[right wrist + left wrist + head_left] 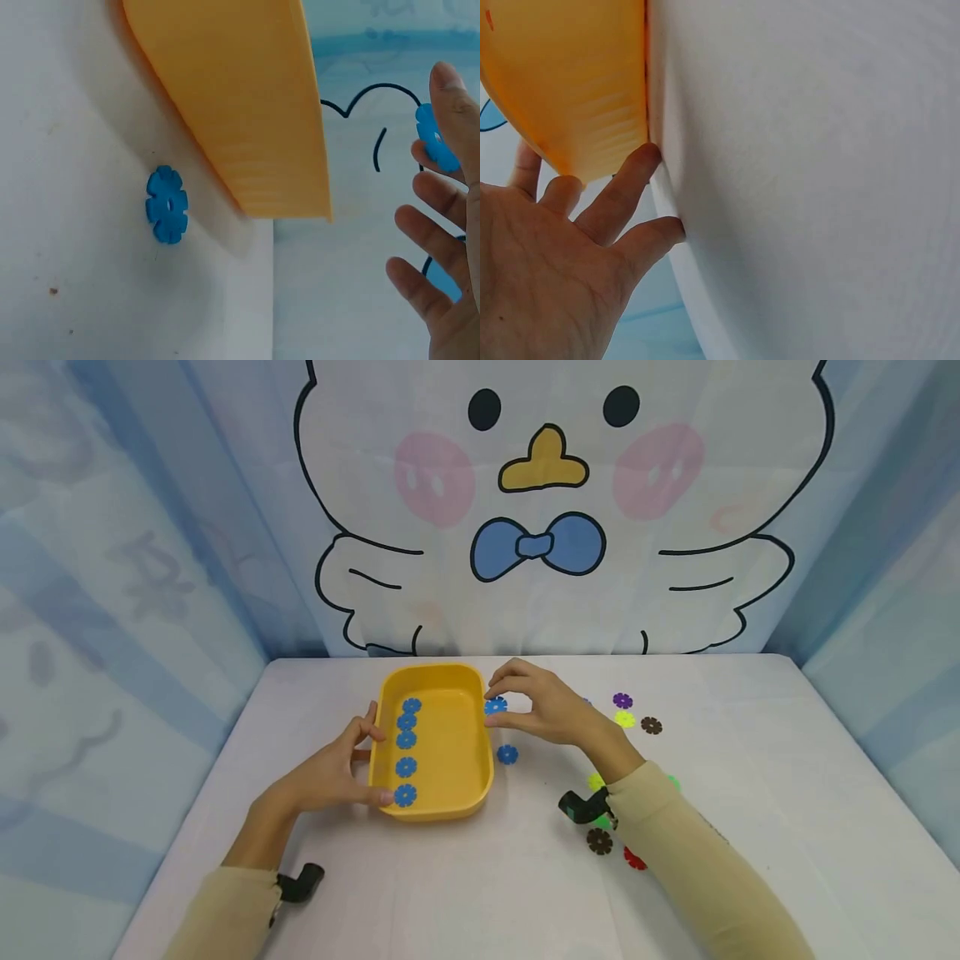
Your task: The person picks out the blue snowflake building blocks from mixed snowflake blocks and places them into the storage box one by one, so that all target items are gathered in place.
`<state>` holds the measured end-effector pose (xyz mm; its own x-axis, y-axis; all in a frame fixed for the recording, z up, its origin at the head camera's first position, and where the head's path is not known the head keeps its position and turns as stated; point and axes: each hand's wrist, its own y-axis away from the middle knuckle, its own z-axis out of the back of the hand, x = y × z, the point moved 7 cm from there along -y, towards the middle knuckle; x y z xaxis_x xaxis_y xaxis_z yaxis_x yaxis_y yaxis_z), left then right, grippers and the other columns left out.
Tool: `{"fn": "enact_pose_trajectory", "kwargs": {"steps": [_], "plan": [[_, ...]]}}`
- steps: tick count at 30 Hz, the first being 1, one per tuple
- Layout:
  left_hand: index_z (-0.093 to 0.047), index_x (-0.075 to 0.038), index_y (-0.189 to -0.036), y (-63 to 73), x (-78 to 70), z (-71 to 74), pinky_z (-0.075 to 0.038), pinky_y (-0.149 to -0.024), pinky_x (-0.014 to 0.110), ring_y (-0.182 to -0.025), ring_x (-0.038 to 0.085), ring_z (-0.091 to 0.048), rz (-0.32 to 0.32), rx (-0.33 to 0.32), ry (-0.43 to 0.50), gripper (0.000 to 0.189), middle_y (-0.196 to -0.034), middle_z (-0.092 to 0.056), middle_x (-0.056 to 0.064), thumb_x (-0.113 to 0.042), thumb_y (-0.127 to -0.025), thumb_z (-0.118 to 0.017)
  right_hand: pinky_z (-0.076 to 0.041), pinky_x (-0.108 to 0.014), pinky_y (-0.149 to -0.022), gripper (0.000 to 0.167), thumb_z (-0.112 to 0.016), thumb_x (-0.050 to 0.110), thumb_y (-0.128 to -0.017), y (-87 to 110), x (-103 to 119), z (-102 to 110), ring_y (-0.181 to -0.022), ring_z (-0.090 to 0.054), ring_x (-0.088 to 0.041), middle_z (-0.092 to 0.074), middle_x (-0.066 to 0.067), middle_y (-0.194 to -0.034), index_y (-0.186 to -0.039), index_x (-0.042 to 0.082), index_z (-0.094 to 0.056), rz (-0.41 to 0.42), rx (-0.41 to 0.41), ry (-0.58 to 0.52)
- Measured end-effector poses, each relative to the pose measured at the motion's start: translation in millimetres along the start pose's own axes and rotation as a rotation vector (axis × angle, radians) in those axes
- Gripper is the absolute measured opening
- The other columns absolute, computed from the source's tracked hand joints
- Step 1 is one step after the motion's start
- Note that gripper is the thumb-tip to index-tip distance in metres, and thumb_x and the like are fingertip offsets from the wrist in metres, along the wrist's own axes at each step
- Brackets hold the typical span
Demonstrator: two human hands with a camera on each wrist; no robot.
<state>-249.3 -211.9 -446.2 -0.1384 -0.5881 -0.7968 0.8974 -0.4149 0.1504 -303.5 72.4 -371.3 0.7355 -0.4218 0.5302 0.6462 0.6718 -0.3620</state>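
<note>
A yellow tray [453, 752] stands on the table, with several blue flower-shaped discs [406, 767] in a column along its left side. My left hand [330, 772] holds the tray's left edge, thumb and forefinger at the rim. In the left wrist view, other fingers [604, 214] of this hand lie against the outer wall and near the tabletop. Just past the tray's right rim, my right hand [543, 706] pinches a blue disc [436, 139] between thumb and forefinger, its other fingers spread. Another blue disc [507, 754] lies on the table below that hand.
Loose discs are scattered at the right: purple [622, 700], yellow [624, 719], brown [652, 725], and a red one [634, 858] partly under the right sleeve [697, 852]. A printed curtain [540, 610] hangs behind the white table [517, 893].
</note>
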Motion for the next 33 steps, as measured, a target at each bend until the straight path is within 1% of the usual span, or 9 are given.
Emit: {"fn": "enact_pose_trajectory", "kwargs": {"steps": [5, 9, 12, 16, 18, 22, 26, 28, 33], "plan": [[-0.037, -0.019, -0.129, -1.7, -0.3, 0.0, -0.043, -0.113, 0.057, -0.132, 0.038, -0.055, -0.005, -0.007, -0.012, 0.08, -0.174, 0.004, 0.007, -0.04, -0.075, -0.092, -0.055, -0.038, -0.101, 0.035, -0.082, 0.031, -0.089, -12.8, 2.0, -3.2, -0.11, -0.059, -0.019, -0.062, -0.002, -0.119, -0.114, 0.007, -0.074, 0.011, -0.003, -0.017], [-0.037, -0.021, -0.128, -4.6, -0.4, -1.1, -0.043, -0.113, 0.056, -0.132, 0.038, -0.055, -0.022, -0.001, -0.012, 0.079, -0.174, 0.003, 0.006, -0.039, -0.075, -0.092, -0.053, -0.036, -0.104, 0.033, -0.081, 0.031, -0.09, -21.6, 2.6, -6.9, -0.114, -0.059, -0.019, -0.062, -0.001, -0.12, -0.114, 0.01, -0.074, -0.006, 0.0, -0.023], [-0.037, -0.021, -0.128, -3.1, 1.4, -1.8, -0.043, -0.113, 0.056, -0.132, 0.038, -0.055, -0.026, 0.004, -0.004, 0.079, -0.174, 0.003, 0.006, -0.038, -0.075, -0.092, -0.052, -0.038, -0.105, 0.033, -0.081, 0.034, -0.09, -29.3, 5.8, -13.4, -0.115, -0.059, -0.019, -0.063, -0.001, -0.121, -0.114, 0.012, -0.074, -0.015, 0.008, -0.034], [-0.037, -0.021, -0.128, -0.3, 4.1, -1.1, -0.043, -0.113, 0.057, -0.132, 0.037, -0.054, -0.017, -0.001, -0.004, 0.079, -0.174, 0.003, 0.006, -0.039, -0.075, -0.092, -0.053, -0.043, -0.104, 0.034, -0.08, 0.035, -0.091, -40.8, 10.8, -21.7, -0.113, -0.058, -0.019, -0.063, -0.001, -0.121, -0.115, 0.011, -0.074, -0.018, 0.022, -0.058], [-0.036, -0.022, -0.127, 0.6, 4.9, -0.4, -0.042, -0.114, 0.057, -0.132, 0.037, -0.054, -0.011, -0.002, -0.006, 0.078, -0.174, 0.004, 0.006, -0.04, -0.075, -0.092, -0.053, -0.043, -0.103, 0.035, -0.079, 0.036, -0.092, -46.3, 12.4, -24.5, -0.112, -0.058, -0.019, -0.063, -0.001, -0.121, -0.116, 0.011, -0.073, -0.022, 0.031, -0.059], [-0.037, -0.022, -0.128, -0.5, 4.4, -1.9, -0.043, -0.113, 0.057, -0.133, 0.038, -0.054, -0.009, 0.008, 0.001, 0.078, -0.174, 0.003, 0.006, -0.039, -0.075, -0.092, -0.052, -0.035, -0.102, 0.035, -0.077, 0.037, -0.093, -53.3, 14.0, -25.0, -0.111, -0.058, -0.016, -0.062, 0.002, -0.12, -0.118, 0.013, -0.073, -0.037, 0.042, -0.048], [-0.037, -0.021, -0.128, -1.4, 4.5, -2.8, -0.044, -0.112, 0.057, -0.133, 0.039, -0.054, -0.021, 0.015, 0.01, 0.077, -0.173, 0.003, 0.008, -0.038, -0.076, -0.091, -0.052, -0.033, -0.102, 0.034, -0.077, 0.036, -0.093, -62.3, 16.8, -24.9, -0.111, -0.057, -0.015, -0.063, 0.002, -0.119, -0.119, 0.014, -0.074, -0.036, 0.039, -0.06], [-0.037, -0.021, -0.128, -1.4, 4.7, -2.7, -0.043, -0.113, 0.057, -0.133, 0.038, -0.054, -0.02, 0.015, 0.006, 0.077, -0.174, 0.003, 0.008, -0.038, -0.076, -0.091, -0.052, -0.034, -0.1, 0.035, -0.077, 0.036, -0.093, -68.3, 17.8, -26.2, -0.109, -0.058, -0.016, -0.064, 0.001, -0.117, -0.119, 0.013, -0.074, -0.028, 0.045, -0.062], [-0.037, -0.02, -0.127, -0.8, 4.7, -1.7, -0.042, -0.114, 0.057, -0.133, 0.038, -0.053, 0.001, 0.004, 0.006, 0.076, -0.174, 0.004, 0.008, -0.039, -0.077, -0.091, -0.053, -0.044, -0.101, 0.037, -0.076, 0.036, -0.095, -85.1, 15.9, -30.3, -0.108, -0.06, -0.028, -0.064, 0.0, -0.112, -0.12, 0.01, -0.071, -0.022, 0.053, -0.092]]}}
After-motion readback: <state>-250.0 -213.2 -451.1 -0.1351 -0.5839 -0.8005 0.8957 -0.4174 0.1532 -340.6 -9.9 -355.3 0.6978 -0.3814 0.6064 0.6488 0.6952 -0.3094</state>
